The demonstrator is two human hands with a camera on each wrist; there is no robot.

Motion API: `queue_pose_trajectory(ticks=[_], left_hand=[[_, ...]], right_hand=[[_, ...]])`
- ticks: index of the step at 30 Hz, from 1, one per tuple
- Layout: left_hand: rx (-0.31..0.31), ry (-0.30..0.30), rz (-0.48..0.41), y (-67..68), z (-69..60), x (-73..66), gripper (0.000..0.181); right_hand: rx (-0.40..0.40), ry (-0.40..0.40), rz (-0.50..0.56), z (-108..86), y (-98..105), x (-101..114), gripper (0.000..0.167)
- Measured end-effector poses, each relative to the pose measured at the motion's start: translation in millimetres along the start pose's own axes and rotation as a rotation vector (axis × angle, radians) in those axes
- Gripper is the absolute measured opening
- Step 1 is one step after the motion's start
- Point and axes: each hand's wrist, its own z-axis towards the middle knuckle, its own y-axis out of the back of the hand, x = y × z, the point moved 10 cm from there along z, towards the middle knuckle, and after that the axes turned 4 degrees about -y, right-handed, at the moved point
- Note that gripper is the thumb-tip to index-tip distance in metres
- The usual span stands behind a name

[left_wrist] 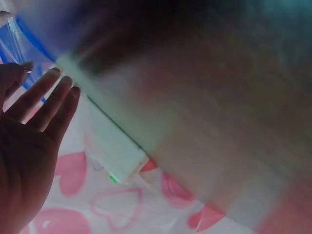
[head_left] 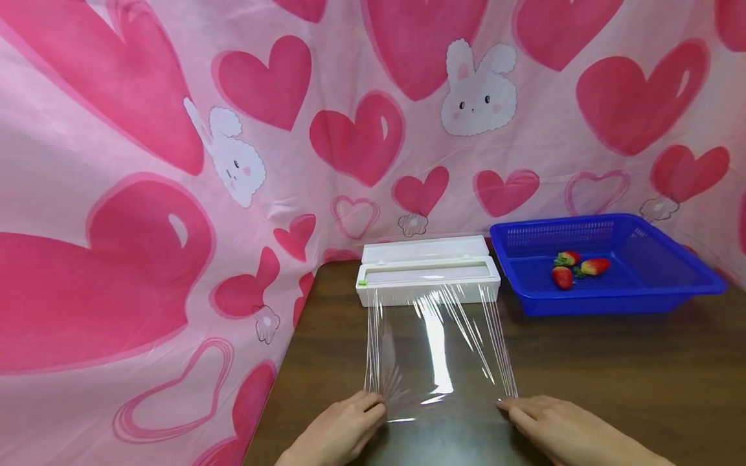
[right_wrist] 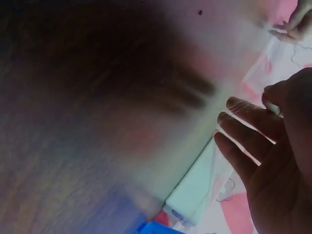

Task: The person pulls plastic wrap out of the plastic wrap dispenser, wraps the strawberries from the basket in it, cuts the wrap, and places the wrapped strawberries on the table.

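A clear sheet of plastic wrap stretches from a white dispenser box toward the front of the brown table. My left hand pinches its near left corner, and my right hand pinches the near right corner. The film is taut, with creases running along both sides. In the left wrist view the other fingers of the left hand are extended. Likewise, the right wrist view has the right hand gripping film at thumb and index finger. The box's translucent lid is raised at the back.
A blue plastic basket stands at the back right, close beside the dispenser. Inside lie three strawberries. Behind and to the left hangs a pink cloth with hearts and rabbits. The dark wooden table extends to the right.
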Motion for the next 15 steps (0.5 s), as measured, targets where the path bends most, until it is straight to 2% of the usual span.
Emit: queue_pose_trajectory(ticks=[4,7,9,12,15], left_hand=[[0.044,-0.004,0.047,-5.5,0.3,-0.7,0.01],[0.092,0.0,0.025,-6.5,0.5,-0.6,0.003],[0.127,0.021,-0.014,-6.6,-0.4,1.4,0.004],[0.177,0.057,-0.065,-6.2,-1.7,3.9,0.011],[0.219,0.093,-0.098,-6.4,-3.5,5.9,0.015]], right_hand=[[0.059,0.02,-0.026,0.8,-11,-1,0.064],[0.082,0.035,-0.013,1.5,-14,-3,0.049],[0.057,0.057,-0.008,1.7,-11,-3,0.035],[-0.025,0.12,-0.044,0.2,-4,1,0.019],[-0.07,0.155,-0.039,-1.7,1,4,0.01]])
